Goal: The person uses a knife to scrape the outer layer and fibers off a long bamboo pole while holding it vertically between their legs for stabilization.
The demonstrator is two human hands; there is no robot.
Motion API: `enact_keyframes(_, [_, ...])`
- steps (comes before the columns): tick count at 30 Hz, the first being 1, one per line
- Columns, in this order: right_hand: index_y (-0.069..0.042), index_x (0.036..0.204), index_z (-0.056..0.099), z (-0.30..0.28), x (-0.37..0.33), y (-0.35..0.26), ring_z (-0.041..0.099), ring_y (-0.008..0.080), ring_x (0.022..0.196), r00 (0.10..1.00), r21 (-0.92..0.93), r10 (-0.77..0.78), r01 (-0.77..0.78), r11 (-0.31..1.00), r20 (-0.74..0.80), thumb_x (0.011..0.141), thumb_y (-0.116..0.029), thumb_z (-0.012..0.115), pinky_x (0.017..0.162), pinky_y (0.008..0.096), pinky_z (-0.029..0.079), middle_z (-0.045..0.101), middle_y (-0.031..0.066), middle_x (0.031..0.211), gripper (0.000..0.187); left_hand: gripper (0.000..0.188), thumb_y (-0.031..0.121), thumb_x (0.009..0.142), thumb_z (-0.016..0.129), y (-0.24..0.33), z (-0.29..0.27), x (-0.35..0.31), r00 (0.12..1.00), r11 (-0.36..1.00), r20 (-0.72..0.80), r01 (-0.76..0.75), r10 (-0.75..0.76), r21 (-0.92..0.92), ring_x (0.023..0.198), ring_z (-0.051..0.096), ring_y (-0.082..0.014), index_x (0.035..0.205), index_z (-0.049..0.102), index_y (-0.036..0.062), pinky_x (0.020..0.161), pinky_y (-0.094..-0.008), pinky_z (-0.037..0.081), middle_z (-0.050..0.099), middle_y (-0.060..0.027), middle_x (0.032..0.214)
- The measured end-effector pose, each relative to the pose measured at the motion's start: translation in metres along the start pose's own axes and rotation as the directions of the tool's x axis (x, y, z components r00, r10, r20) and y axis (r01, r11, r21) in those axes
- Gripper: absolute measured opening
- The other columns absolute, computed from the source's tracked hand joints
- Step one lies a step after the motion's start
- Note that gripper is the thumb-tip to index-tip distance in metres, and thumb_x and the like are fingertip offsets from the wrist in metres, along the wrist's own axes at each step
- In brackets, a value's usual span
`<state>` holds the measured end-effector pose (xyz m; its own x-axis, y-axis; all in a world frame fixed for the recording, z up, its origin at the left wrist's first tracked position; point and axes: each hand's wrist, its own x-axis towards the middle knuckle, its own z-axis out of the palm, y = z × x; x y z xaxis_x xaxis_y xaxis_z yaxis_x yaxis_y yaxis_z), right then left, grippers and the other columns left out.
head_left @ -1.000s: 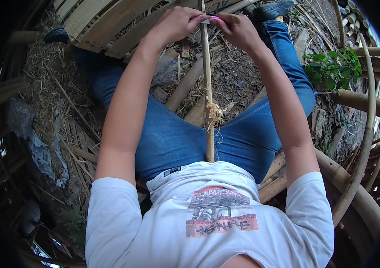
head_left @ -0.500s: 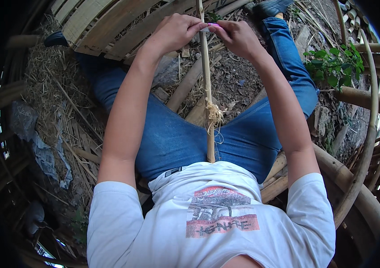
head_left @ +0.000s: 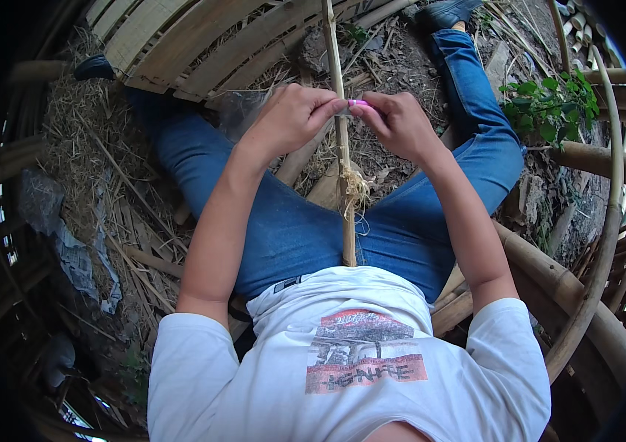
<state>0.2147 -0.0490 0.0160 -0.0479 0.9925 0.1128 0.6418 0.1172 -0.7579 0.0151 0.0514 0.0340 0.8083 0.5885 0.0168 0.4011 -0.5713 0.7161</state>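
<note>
A long pale wooden stick [head_left: 333,55] runs away from my waist between my legs, its near end against my shirt. Across it lies a small knife with a pink handle [head_left: 359,103], its thin blade mostly hidden by my fingers. My right hand [head_left: 405,129] is closed on the handle, just right of the stick. On the other side, my left hand [head_left: 291,118] is closed in a pinch at what looks like the blade's far end, touching the stick. Curled wood shavings [head_left: 356,188] cling to the stick lower down, nearer my waist.
Slatted wooden boards [head_left: 202,44] lie at the far left over straw and dirt. Bamboo poles [head_left: 593,295] curve along the right, beside a green leafy plant [head_left: 552,107]. Crumpled plastic sheeting [head_left: 70,247] lies at left. My legs in blue jeans [head_left: 283,228] straddle the stick.
Both hands have slid the knife along the stick toward my body, from near its far part to about its middle. The stick has stayed nearly in place.
</note>
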Motion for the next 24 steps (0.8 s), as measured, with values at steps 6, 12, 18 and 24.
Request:
enact_keyframes(6, [-0.005, 0.086, 0.07, -0.002, -0.007, -0.014, 0.056, 0.038, 0.056, 0.999, -0.019, 0.036, -0.035, 0.999, 0.028, 0.095, -0.034, 0.066, 0.054, 0.0445, 0.044, 0.057, 0.0171, 0.06, 0.03, 0.024, 0.029, 0.098, 0.06, 0.015, -0.005, -0.016, 1.0, 0.999, 0.0, 0.027, -0.027, 0.019, 0.07, 0.062, -0.0402, 0.095, 0.071, 0.0081, 0.063, -0.0475, 0.047, 0.063, -0.0183, 0.072])
enact_keyframes(12, [-0.008, 0.093, 0.073, -0.019, 0.054, 0.004, 0.065, 0.0362, 0.065, 0.979, -0.338, -0.158, 0.106, 0.935, -0.132, 0.095, -0.036, 0.065, 0.061, 0.0441, 0.051, 0.064, 0.0154, 0.067, 0.029, 0.027, 0.028, 0.101, 0.058, -0.027, -0.016, 0.039, 0.991, 0.998, -0.119, -0.062, 0.062, 0.006, 0.056, 0.049, -0.0178, 0.102, 0.07, 0.004, 0.056, -0.0357, 0.041, 0.054, -0.0095, 0.061])
enact_keyframes(18, [-0.004, 0.098, 0.073, -0.049, 0.121, 0.035, 0.061, 0.0373, 0.06, 0.87, -0.523, -0.491, 0.401, 0.752, -0.039, 0.098, -0.035, 0.062, 0.056, 0.0449, 0.046, 0.063, 0.017, 0.067, 0.032, 0.031, 0.031, 0.104, 0.056, -0.066, -0.016, 0.095, 0.969, 0.984, -0.232, -0.12, 0.086, -0.133, 0.06, 0.048, -0.0076, 0.103, 0.07, 0.0033, 0.056, -0.0297, 0.041, 0.053, 0.001, 0.063])
enact_keyframes(24, [-0.008, 0.09, 0.076, -0.058, 0.118, 0.001, 0.067, 0.038, 0.068, 0.969, -0.46, -0.245, 0.234, 0.857, 0.036, 0.095, -0.034, 0.063, 0.063, 0.0458, 0.053, 0.069, 0.0167, 0.074, 0.029, 0.038, 0.035, 0.104, 0.053, -0.058, -0.016, 0.091, 0.981, 0.985, -0.186, 0.013, -0.045, -0.171, 0.064, 0.061, -0.0182, 0.102, 0.074, 0.004, 0.062, -0.0366, 0.049, 0.063, -0.0092, 0.069])
